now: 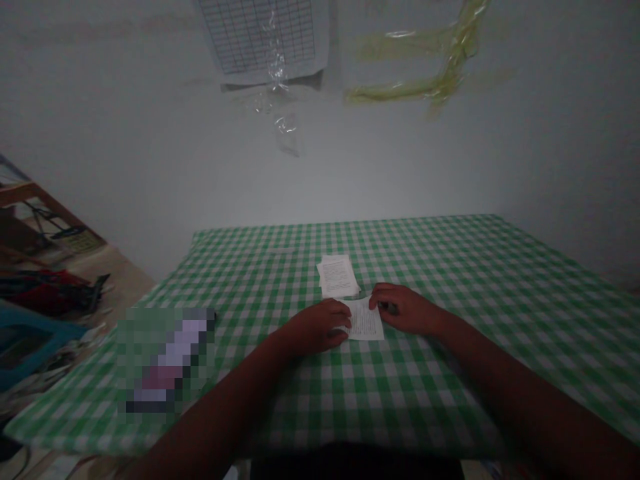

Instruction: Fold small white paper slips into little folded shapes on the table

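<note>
Head view: your left hand (317, 327) and right hand (403, 308) lie half-closed on a printed paper sheet (365, 320), grip unclear; a paper stack (337, 275) sits just beyond.

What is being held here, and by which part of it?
A small printed paper sheet: the left hand covers its left edge, the right hand its upper right corner; pinched or merely pressed cannot be told.

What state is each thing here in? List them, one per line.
Left hand: fingers curled, on the sheet's left edge.
Right hand: fingers curled, on the sheet's upper edge.
Printed paper sheet: flat, between both hands.
Paper stack: flat, beyond the sheet.
Gingham tablecloth: spread out.
</note>
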`<state>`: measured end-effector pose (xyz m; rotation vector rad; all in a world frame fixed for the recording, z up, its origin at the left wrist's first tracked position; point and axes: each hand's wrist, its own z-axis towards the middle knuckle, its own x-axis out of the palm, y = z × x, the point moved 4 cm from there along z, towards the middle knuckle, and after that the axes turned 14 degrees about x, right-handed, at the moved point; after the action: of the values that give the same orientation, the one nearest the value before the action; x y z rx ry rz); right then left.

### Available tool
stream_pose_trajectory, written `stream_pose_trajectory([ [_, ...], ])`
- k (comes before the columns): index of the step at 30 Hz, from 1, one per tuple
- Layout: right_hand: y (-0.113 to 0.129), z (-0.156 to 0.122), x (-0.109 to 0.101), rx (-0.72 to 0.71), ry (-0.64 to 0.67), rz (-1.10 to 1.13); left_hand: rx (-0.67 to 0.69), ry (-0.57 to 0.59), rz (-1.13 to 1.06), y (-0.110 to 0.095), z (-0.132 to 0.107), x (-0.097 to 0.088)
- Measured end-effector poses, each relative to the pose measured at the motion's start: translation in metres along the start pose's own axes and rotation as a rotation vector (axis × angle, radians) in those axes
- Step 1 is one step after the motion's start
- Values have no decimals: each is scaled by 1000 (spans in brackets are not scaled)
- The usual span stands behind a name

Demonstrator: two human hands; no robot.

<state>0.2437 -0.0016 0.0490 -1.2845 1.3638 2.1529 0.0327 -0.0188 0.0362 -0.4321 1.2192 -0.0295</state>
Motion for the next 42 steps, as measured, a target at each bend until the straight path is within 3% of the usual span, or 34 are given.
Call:
stream_pose_trajectory([
  [9,4,-3,10,71,-135,211,-182,-88,-33,8,0,5],
  [20,19,-10,11,-107,-317,216,-193,-128,80,13,-4,6],
  [32,23,-23,19,-271,-193,1,-171,-104,198,-3,1,15],
  [42,22,-22,25,-239,-160,34,-206,-95,133,0,-6,10],
])
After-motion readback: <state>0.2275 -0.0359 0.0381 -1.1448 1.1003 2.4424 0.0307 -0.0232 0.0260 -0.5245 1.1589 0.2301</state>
